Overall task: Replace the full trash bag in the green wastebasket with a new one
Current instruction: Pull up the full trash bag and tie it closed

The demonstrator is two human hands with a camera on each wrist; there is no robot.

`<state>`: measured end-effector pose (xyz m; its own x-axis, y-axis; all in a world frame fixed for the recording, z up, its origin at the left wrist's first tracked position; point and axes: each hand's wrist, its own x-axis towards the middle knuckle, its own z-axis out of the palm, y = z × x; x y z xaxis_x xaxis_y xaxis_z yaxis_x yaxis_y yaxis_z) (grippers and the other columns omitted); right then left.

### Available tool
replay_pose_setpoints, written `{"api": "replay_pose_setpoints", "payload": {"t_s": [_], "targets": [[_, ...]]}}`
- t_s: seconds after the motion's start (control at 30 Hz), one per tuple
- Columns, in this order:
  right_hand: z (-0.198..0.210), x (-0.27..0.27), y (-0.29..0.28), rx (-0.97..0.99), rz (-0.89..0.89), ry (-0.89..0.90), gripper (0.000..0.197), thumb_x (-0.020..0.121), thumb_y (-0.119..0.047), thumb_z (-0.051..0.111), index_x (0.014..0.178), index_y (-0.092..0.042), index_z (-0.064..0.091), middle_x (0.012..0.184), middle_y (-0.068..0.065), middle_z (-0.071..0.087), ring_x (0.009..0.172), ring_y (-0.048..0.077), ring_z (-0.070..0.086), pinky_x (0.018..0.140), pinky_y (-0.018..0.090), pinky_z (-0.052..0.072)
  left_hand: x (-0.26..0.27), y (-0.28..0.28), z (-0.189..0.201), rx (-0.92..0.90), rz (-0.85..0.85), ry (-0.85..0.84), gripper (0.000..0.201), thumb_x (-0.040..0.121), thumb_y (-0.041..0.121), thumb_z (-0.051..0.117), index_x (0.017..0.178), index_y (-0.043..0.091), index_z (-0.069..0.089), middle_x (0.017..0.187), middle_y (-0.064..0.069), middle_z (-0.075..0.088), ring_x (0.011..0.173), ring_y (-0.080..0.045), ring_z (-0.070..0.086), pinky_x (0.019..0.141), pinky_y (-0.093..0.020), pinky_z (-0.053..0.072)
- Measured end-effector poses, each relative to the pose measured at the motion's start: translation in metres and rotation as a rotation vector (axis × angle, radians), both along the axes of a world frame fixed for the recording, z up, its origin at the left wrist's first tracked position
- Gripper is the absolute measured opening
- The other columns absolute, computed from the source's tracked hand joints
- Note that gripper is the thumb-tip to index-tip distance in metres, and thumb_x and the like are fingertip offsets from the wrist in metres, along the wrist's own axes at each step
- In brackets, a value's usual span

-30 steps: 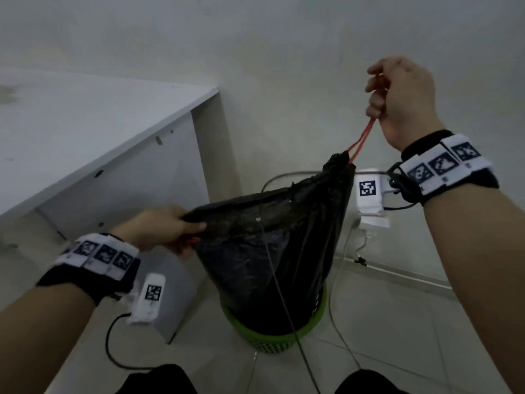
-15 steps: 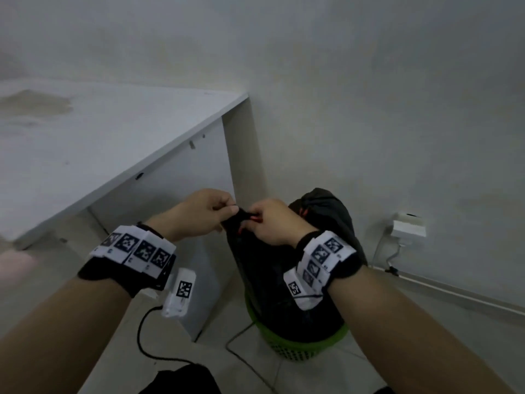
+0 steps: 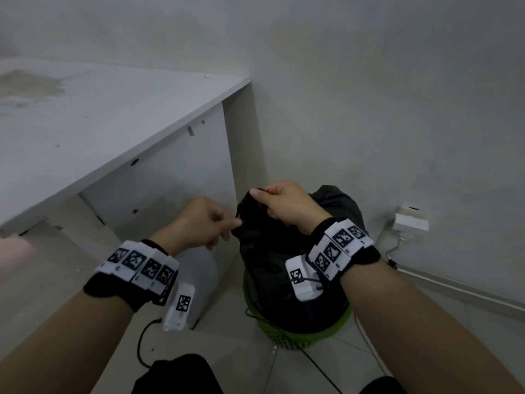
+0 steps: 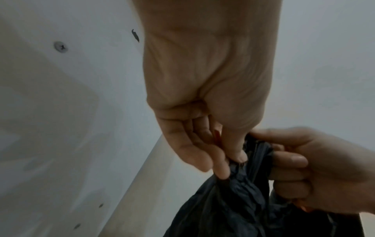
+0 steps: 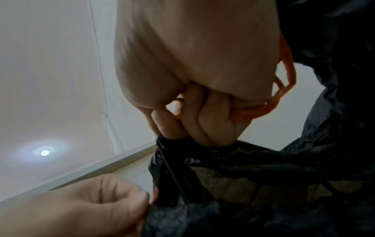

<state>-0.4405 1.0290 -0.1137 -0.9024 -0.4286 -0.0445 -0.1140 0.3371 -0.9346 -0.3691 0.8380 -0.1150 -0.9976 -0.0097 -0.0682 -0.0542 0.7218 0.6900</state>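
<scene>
Gripping the gathered neck of the black trash bag [image 3: 272,260], your right hand [image 3: 287,207] has its fingers curled tight around the bunched plastic, with an orange drawstring [image 5: 263,110] looped through the fist and out past the heel of the palm. Your left hand [image 3: 199,223] sits just beside it, thumb and fingertips pinching the plastic at the same neck, a sliver of orange showing between the fingers in the left wrist view. The two hands nearly touch across the gather.

Below them the bag stands full in the green wastebasket [image 3: 301,335], bulging above the rim all around. The basket rests on the tiled floor [image 3: 235,345], where a black cable [image 3: 140,345] curls on your left near your knees.

To your left the desk [image 3: 99,118] has its side panel close to the bag, its top edge jutting out above hand height. Behind the basket the wall [image 3: 369,95] is near, with a white box [image 3: 410,220] mounted low on the right and a cord hanging from it. Open floor lies to your right of the basket.
</scene>
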Motion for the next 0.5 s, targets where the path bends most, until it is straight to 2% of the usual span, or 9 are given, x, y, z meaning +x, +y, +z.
{"api": "replay_pose_setpoints", "payload": {"t_s": [0.07,0.13,0.17,0.23,0.3,0.33,0.4,0.43,0.5], "targets": [[0.001,-0.007,0.005,0.098,-0.090,0.120,0.032,0.092,-0.039,0.065,0.073,-0.016,0.057,0.059,-0.002,0.052,0.051,0.011,0.049,0.056,0.025,0.040,0.001,-0.004,0.013,-0.026,-0.015,0.084,0.035,0.091,0.031,0.066,0.065,0.009,0.071,0.049,-0.001,0.065,0.041,-0.011,0.056,0.045,-0.024,0.049],[0.008,-0.010,0.012,0.101,-0.202,0.243,0.022,0.091,-0.040,0.066,0.098,-0.019,0.066,0.077,-0.008,0.061,0.076,0.005,0.062,0.075,0.024,0.050,0.001,-0.006,0.034,-0.052,-0.027,0.213,0.034,0.094,0.032,0.062,0.068,0.011,0.070,0.053,0.001,0.065,0.043,-0.004,0.055,0.049,-0.020,0.047],[0.014,-0.007,0.015,0.058,-0.226,0.318,0.027,0.090,-0.039,0.067,0.111,-0.021,0.065,0.082,-0.011,0.060,0.082,0.001,0.062,0.081,0.019,0.051,0.000,-0.006,0.047,-0.059,-0.028,0.285,0.033,0.095,0.032,0.060,0.070,0.012,0.070,0.059,-0.001,0.067,0.046,-0.002,0.056,0.052,-0.020,0.047],[0.030,0.002,0.014,-0.052,-0.146,0.431,0.032,0.091,-0.035,0.068,0.119,-0.021,0.067,0.092,-0.010,0.064,0.089,-0.005,0.062,0.087,0.011,0.050,-0.001,-0.005,0.075,-0.052,-0.052,0.429,0.033,0.097,0.032,0.057,0.075,0.010,0.068,0.074,-0.004,0.071,0.058,-0.005,0.059,0.062,-0.026,0.051],[0.041,0.015,0.006,-0.138,0.057,0.385,0.028,0.091,-0.030,0.070,0.116,-0.019,0.072,0.103,-0.009,0.071,0.096,-0.005,0.064,0.091,0.009,0.047,-0.002,0.001,0.099,0.037,-0.105,0.541,0.033,0.098,0.029,0.054,0.078,0.005,0.065,0.088,-0.007,0.074,0.070,-0.013,0.061,0.069,-0.034,0.053],[0.042,0.020,0.000,-0.152,0.137,0.333,0.023,0.091,-0.029,0.071,0.112,-0.019,0.074,0.100,-0.014,0.073,0.093,-0.007,0.065,0.090,0.010,0.047,-0.003,0.005,0.110,0.102,-0.124,0.573,0.032,0.100,0.025,0.051,0.079,0.003,0.062,0.094,-0.009,0.074,0.075,-0.018,0.063,0.071,-0.036,0.053],[0.035,0.026,-0.007,-0.092,0.205,0.304,0.013,0.092,-0.028,0.070,0.094,-0.018,0.078,0.081,-0.018,0.074,0.075,-0.008,0.064,0.077,0.010,0.046,-0.001,0.015,0.128,0.275,-0.139,0.596,0.029,0.103,0.018,0.046,0.081,0.002,0.057,0.098,-0.011,0.074,0.083,-0.025,0.067,0.076,-0.035,0.058],[0.028,0.027,-0.007,-0.034,0.215,0.306,0.017,0.092,-0.027,0.069,0.087,-0.014,0.079,0.075,-0.014,0.073,0.067,-0.006,0.064,0.070,0.010,0.045,0.001,0.018,0.135,0.397,-0.131,0.603,0.029,0.104,0.017,0.043,0.081,0.004,0.056,0.094,-0.009,0.074,0.084,-0.025,0.069,0.078,-0.035,0.059],[0.014,0.029,-0.002,0.073,0.237,0.294,0.022,0.093,-0.025,0.068,0.079,-0.010,0.078,0.062,-0.013,0.069,0.058,-0.005,0.060,0.063,0.009,0.041,0.000,0.022,0.142,0.683,-0.089,0.590,0.030,0.104,0.019,0.040,0.079,0.010,0.053,0.080,-0.001,0.072,0.074,-0.023,0.070,0.075,-0.040,0.061]]}}
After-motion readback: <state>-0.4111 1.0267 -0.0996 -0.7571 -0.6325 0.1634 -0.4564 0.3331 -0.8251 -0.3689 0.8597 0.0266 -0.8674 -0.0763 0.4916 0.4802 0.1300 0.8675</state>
